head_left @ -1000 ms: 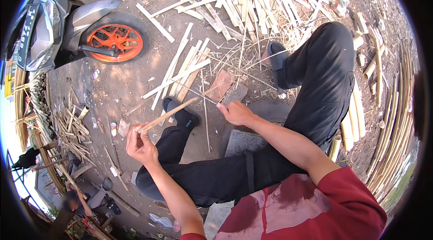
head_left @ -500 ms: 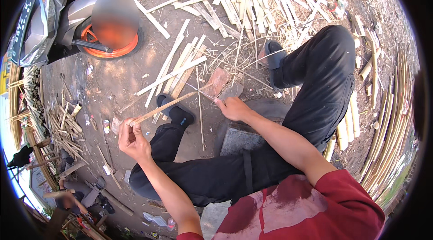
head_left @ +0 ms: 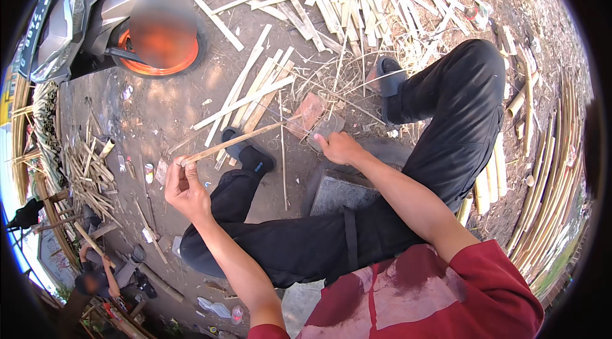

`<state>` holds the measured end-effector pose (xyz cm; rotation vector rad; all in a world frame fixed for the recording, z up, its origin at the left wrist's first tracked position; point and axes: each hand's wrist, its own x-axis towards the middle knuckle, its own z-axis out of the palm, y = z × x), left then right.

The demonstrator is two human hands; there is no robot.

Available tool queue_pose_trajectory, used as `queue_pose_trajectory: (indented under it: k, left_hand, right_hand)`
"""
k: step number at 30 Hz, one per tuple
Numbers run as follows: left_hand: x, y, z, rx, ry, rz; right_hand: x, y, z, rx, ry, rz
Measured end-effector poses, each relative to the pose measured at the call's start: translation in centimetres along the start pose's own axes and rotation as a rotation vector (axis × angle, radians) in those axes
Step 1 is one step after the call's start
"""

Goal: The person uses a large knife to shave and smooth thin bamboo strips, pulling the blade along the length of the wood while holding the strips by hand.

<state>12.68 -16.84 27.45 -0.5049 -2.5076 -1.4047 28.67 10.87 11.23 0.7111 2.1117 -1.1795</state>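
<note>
My left hand (head_left: pixel 189 191) pinches one end of a long, thin bamboo strip (head_left: pixel 245 140) between thumb and fingers. The strip slants away to the right, its far end over a reddish brick (head_left: pixel 310 109). Closed around the handle end of a thin, knife-like blade (head_left: pixel 308 135) is my right hand (head_left: pixel 342 148). The blade is small and hard to make out; it points left, close to the strip's far end. Beyond that hand a grey stone (head_left: pixel 331 126) lies beside the brick. My left foot in a dark sandal (head_left: pixel 237 142) is under the strip.
Split bamboo slats (head_left: pixel 347 4) pile up ahead, with more slats (head_left: pixel 255 90) nearer. A motorcycle wheel (head_left: pixel 159 52) stands far left. Bamboo poles (head_left: pixel 551 179) line the right side. A grey block (head_left: pixel 344 193) sits between my legs. Another person (head_left: pixel 95 280) is at lower left.
My right hand and the blade have moved slightly right, away from the strip. The left hand keeps its pinch, nearly in place. The other person's bamboo piece has tilted.
</note>
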Motion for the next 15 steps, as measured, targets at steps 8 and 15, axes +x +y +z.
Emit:
queue_pose_trajectory:
  k: [8, 15]
  left_hand:
    - [0.2, 0.9, 0.7, -0.072, 0.084, -0.109]
    - [0.9, 0.4, 0.1, -0.029, 0.286, -0.181]
  right_hand:
    - [-0.1, 3.7, -0.5, -0.096, -0.048, 0.244]
    - [-0.7, 3.1, -0.2, -0.22, 0.009, 0.242]
